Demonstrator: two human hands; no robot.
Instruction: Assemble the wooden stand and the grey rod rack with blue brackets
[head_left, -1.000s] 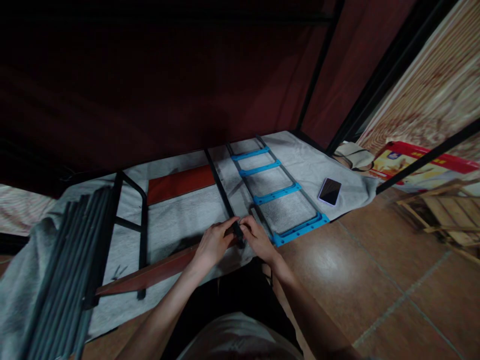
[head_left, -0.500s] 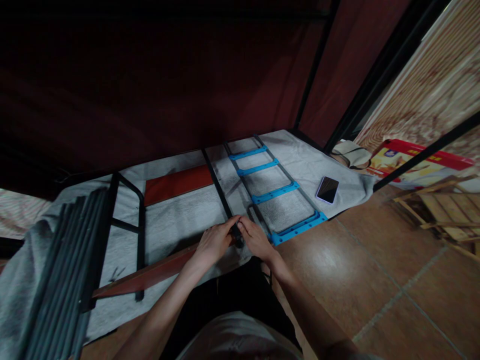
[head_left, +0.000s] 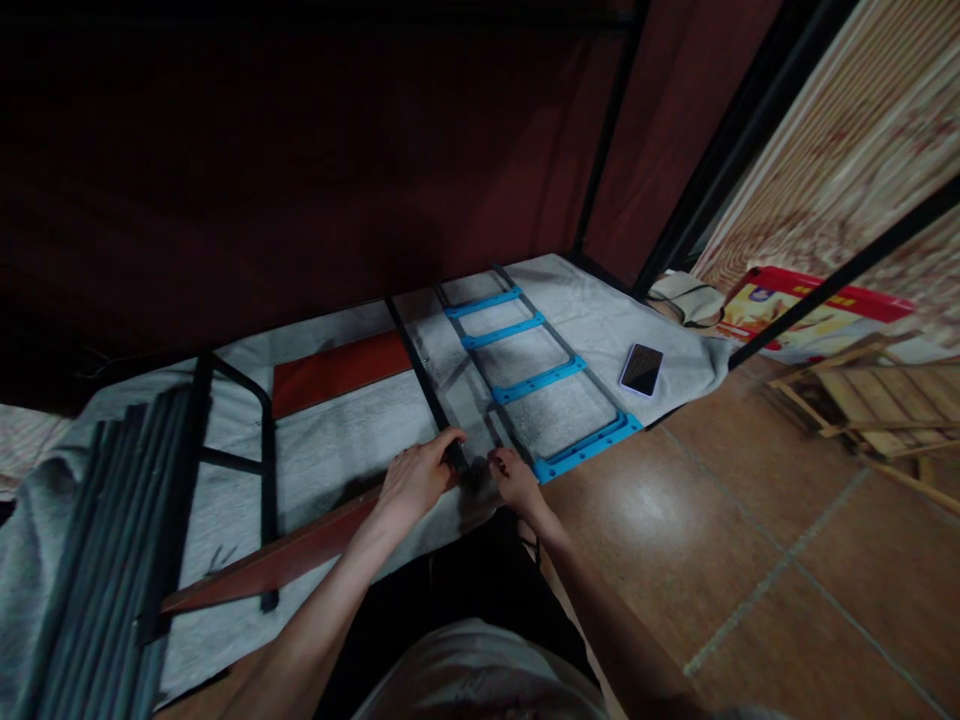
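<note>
Shirt [head_left: 465, 672], pale, closest of all, then dark trousers [head_left: 465, 575]. Just past the knees, left hand [head_left: 416, 480] at the near end of a black bar [head_left: 420, 370], thumb over the top, fingers clamped on the bar, maybe to keep it from tipping. Right hand [head_left: 517, 483] just right of that end, with a small gap between. Fingertips bunched close there; cannot tell if around something tiny or nothing at all. Under the left hand and wrist, a red-brown board [head_left: 300, 555], up on its edge by the look of it, going from the bar's end to a black frame [head_left: 268, 500]. Bar and frame well apart, likely because of the board's length. Far left, grey tubes [head_left: 112, 540] side by side in a bunch, maybe to save room. Farther back, an orange-red board [head_left: 345, 375] between frame and bar. To the right, a rack with blue strips [head_left: 538, 378], lying down, perhaps so as not to fall. Beyond it, a phone [head_left: 642, 370], away from both hands, likely for safety. Under all this, grey cloth [head_left: 585, 300], perhaps against scratches. Past the cloth, brown floor [head_left: 652, 510] and a red-and-yellow box [head_left: 817, 322]. At the back, a dark red curtain [head_left: 300, 180].
</note>
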